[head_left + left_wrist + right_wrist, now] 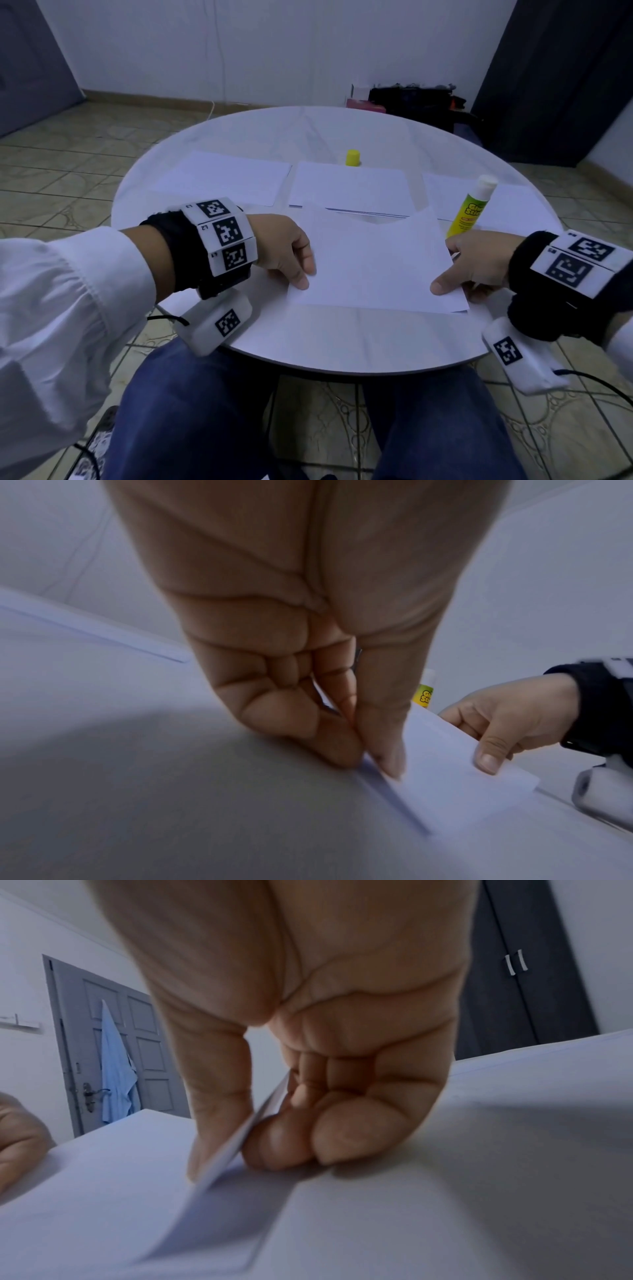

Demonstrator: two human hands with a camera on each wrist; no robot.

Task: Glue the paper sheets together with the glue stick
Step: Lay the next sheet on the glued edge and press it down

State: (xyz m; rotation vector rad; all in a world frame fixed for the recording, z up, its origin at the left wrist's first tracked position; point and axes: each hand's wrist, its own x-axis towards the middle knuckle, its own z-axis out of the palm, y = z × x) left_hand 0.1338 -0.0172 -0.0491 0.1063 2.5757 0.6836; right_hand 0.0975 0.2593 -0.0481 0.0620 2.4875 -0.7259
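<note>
**Ana:** Round white table (342, 346), tiled floor behind; left hand (291, 253) and right hand (476, 263) each pinch a side edge of the top white paper sheet (373, 260).

**Ben:** Uncapped yellow glue stick (471, 209) lies just beside the right hand; I'd square the near corners first; then smooth outward.

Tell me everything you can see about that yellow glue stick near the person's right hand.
The glue stick is a slim tube with a yellow-green label in bold lettering and a white top end. It looks uncapped: a yellow cap stands apart, farther back on the table. The stick leans tilted, its white end pointing up and away; its lower end disappears behind the right hand, which pinches a paper sheet. Whether that hand touches it is unclear.
</note>
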